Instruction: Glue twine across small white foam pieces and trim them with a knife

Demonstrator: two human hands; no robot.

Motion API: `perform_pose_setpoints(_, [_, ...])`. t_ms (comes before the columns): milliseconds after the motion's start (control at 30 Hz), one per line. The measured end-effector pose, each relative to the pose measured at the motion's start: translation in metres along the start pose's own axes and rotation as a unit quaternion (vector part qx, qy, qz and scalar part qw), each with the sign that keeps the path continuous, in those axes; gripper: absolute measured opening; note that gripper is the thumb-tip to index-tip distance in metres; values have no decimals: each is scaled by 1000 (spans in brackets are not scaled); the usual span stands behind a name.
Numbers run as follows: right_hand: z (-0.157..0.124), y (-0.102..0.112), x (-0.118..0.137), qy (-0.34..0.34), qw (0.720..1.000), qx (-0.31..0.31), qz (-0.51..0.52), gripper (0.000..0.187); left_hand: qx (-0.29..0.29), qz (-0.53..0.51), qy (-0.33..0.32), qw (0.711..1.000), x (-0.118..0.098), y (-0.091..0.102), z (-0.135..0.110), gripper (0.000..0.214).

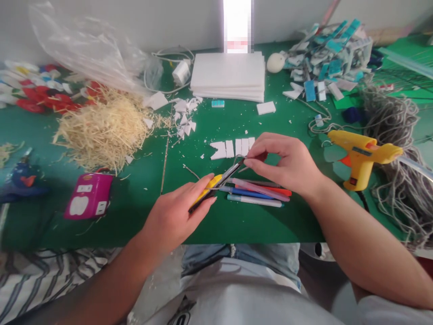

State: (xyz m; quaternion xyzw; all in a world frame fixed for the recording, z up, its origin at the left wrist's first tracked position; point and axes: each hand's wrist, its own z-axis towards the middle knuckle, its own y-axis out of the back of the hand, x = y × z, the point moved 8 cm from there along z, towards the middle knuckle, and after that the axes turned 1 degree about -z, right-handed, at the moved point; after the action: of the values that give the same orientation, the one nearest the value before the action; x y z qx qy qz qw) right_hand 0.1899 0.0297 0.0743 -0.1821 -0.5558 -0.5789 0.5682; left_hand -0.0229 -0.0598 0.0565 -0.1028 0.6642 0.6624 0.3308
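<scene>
My left hand (176,205) is closed around a yellow and black utility knife (214,181), its blade end pointing up and right. A thin grey string (192,171) runs by the knife and loops near its tip. At that tip, my right hand (287,158) pinches the string between thumb and fingers; the exact grip is partly hidden. Just beyond the fingers lies a row of small white foam pieces (229,149), one with a notched end. Under my right hand are several felt-tip pens, among them a teal-capped pen (255,200).
A yellow glue gun (360,158) and tangled grey yarn (389,122) are at right. White foam sheets (228,74) are stacked at the back, near a pile of blue-and-white scraps (333,54). Straw-like shreds (104,126) and a magenta box (88,196) lie left.
</scene>
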Motion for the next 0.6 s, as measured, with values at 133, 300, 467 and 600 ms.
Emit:
perform_pose_setpoints(133, [-3, -1, 12, 87, 993, -4, -84, 15, -18, 69, -52, 996, -9, 2, 0, 39])
perform_pose_setpoints(300, [-5, -3, 14, 116, 988, -5, -103, 18, -39, 80, -93, 992, -18, 4, 1, 35])
perform_pose_setpoints(467, [-3, -2, 4, 63, 994, -5, -86, 22, -47, 76, -99, 991, -17, 4, 1, 33])
perform_pose_setpoints(600, [-1, -1, -4, 5, 999, -6, -35, 19, -44, 43, -94, 994, -14, 4, 0, 32])
